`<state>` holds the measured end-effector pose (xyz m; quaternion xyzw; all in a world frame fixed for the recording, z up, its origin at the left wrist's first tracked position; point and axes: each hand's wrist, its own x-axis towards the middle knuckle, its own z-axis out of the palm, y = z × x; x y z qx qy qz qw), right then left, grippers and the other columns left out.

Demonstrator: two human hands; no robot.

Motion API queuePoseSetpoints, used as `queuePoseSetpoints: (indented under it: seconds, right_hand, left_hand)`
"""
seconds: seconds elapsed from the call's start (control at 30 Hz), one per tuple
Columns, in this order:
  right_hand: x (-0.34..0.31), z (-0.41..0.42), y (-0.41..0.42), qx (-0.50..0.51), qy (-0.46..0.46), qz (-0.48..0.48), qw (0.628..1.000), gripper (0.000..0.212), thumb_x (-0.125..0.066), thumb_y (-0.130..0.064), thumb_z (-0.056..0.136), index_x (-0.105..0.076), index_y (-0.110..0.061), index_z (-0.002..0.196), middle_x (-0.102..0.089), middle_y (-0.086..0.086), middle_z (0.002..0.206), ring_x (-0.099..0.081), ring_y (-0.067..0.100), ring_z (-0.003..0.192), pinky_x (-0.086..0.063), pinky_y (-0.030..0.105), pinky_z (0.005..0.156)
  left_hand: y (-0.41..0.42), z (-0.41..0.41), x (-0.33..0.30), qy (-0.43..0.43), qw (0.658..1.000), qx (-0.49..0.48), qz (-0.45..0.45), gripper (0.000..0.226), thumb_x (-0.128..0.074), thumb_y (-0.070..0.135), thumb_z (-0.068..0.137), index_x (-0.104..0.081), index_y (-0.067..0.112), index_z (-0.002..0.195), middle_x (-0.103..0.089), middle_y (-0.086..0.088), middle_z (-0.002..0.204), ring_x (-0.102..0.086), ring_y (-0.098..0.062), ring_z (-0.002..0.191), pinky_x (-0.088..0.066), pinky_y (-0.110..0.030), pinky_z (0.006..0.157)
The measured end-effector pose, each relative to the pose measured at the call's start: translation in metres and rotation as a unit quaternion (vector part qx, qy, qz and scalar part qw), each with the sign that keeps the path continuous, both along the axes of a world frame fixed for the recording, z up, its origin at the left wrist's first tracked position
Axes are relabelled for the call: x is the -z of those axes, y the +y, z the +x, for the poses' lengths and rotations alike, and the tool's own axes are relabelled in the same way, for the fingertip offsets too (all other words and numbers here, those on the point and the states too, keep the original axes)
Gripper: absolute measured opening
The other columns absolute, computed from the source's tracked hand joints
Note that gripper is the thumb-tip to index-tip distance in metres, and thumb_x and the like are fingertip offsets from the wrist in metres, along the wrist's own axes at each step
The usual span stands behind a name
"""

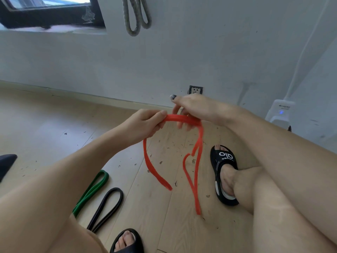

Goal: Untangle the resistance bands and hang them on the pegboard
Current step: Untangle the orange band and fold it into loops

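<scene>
- Risk: the red band (197, 143), held above the floor between the left hand (144, 125) and right hand (193, 110), may tighten at the twist under the right fingers if pulled apart.
- Grip: both hands have fingers curled around the red band.
- Risk: its hanging loops may snag the right sandal (223, 172).
- Count: one red band; one green band (91, 190) and one black band (107, 207) on the floor; two grey loops (136, 17) on the wall.

Support surface: light wood-plank floor (54, 125), strewn with small dark flecks. A green band (91, 192) and a black band (107, 209) are laid flat side by side at lower left, apart. Two black sandals (221, 172) are planted on the boards.
</scene>
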<state>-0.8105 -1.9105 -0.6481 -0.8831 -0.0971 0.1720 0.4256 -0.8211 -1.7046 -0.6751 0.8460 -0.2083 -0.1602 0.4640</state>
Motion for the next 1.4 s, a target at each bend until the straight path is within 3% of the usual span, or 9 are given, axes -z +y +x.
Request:
queuePoseSetpoints:
  seconds: [0.13,0.3,0.43,0.6,0.7,0.8,1.0,1.33,1.4]
  right_hand:
    - [0.005,-0.004,0.017,-0.029,-0.007,0.043,0.999,0.063,-0.036,-0.052,0.107,-0.063,-0.005,0.075,-0.052,0.002,0.05,-0.044,0.017,0.045,-0.041,0.03,0.051]
    - [-0.001,0.008,-0.008,0.016,-0.078,0.027,0.996,0.051,-0.055,-0.045,0.101,-0.055,-0.017,0.059,-0.039,-0.007,0.045,-0.033,0.014,0.042,-0.031,0.026,0.047]
    - [0.0,0.013,-0.032,0.066,-0.088,-0.014,0.994,0.048,-0.053,-0.041,0.102,-0.062,-0.012,0.066,-0.048,-0.005,0.048,-0.04,0.013,0.042,-0.035,0.026,0.049]
    - [0.006,0.005,-0.002,0.002,0.021,0.009,1.0,0.065,-0.035,-0.055,0.106,-0.071,-0.003,0.093,-0.072,0.008,0.067,-0.061,0.021,0.056,-0.054,0.035,0.063]
    - [0.009,-0.001,0.015,-0.045,0.018,0.037,0.998,0.06,-0.042,-0.051,0.106,-0.065,-0.005,0.077,-0.054,0.003,0.053,-0.047,0.019,0.051,-0.045,0.033,0.058]
    - [0.005,0.0,0.01,-0.059,0.001,0.053,0.997,0.049,-0.053,-0.046,0.103,-0.052,-0.015,0.064,-0.036,-0.002,0.055,-0.03,0.014,0.049,-0.033,0.026,0.05]
    - [-0.007,0.006,-0.028,0.055,-0.006,0.083,0.995,0.043,-0.06,-0.031,0.1,-0.046,-0.016,0.062,-0.031,-0.005,0.05,-0.023,0.013,0.043,-0.026,0.025,0.046]
    - [-0.012,0.004,-0.03,0.101,-0.005,0.118,0.988,0.043,-0.055,-0.027,0.098,-0.041,-0.018,0.058,-0.026,-0.006,0.047,-0.019,0.015,0.045,-0.024,0.027,0.047]
    - [-0.009,0.003,-0.025,0.082,-0.001,0.106,0.991,0.043,-0.056,-0.03,0.098,-0.042,-0.018,0.059,-0.026,-0.003,0.051,-0.021,0.016,0.046,-0.025,0.027,0.047]
  left_hand:
    - [-0.006,-0.001,-0.002,-0.002,0.999,-0.001,-0.043,0.052,-0.034,0.034,0.112,-0.058,-0.01,0.097,-0.038,-0.003,0.068,-0.031,-0.016,0.059,-0.029,-0.035,0.059]
    - [0.021,0.008,0.007,0.046,0.999,0.007,0.012,0.049,-0.033,0.042,0.11,-0.057,0.012,0.081,-0.045,0.001,0.067,-0.043,-0.015,0.062,-0.044,-0.037,0.073]
    - [0.033,0.013,0.013,0.038,0.998,-0.029,0.036,0.046,-0.034,0.041,0.11,-0.054,0.013,0.079,-0.044,0.008,0.062,-0.039,-0.01,0.059,-0.04,-0.033,0.068]
    - [0.017,0.009,0.004,0.028,0.999,-0.015,-0.029,0.043,-0.033,0.036,0.111,-0.05,0.011,0.08,-0.036,0.0,0.069,-0.032,-0.015,0.062,-0.036,-0.031,0.064]
    - [0.01,0.008,0.0,0.017,0.999,-0.004,-0.046,0.045,-0.033,0.036,0.112,-0.048,0.01,0.079,-0.035,-0.002,0.068,-0.031,-0.016,0.06,-0.035,-0.03,0.061]
    - [0.018,0.01,0.006,0.034,0.999,0.005,-0.008,0.049,-0.033,0.042,0.11,-0.055,0.011,0.08,-0.045,0.001,0.065,-0.04,-0.013,0.059,-0.042,-0.031,0.065]
    - [0.046,0.02,0.026,0.07,0.996,-0.036,0.034,0.05,-0.031,0.041,0.11,-0.055,0.012,0.077,-0.045,0.007,0.062,-0.041,-0.009,0.056,-0.042,-0.032,0.07]
    - [0.053,0.026,0.045,0.111,0.987,-0.036,0.109,0.058,-0.024,0.054,0.107,-0.05,0.014,0.074,-0.043,0.004,0.064,-0.037,-0.015,0.061,-0.037,-0.039,0.076]
    - [0.052,0.027,0.048,0.133,0.982,-0.019,0.136,0.064,-0.021,0.06,0.105,-0.055,0.014,0.076,-0.052,0.002,0.066,-0.047,-0.017,0.064,-0.044,-0.042,0.081]
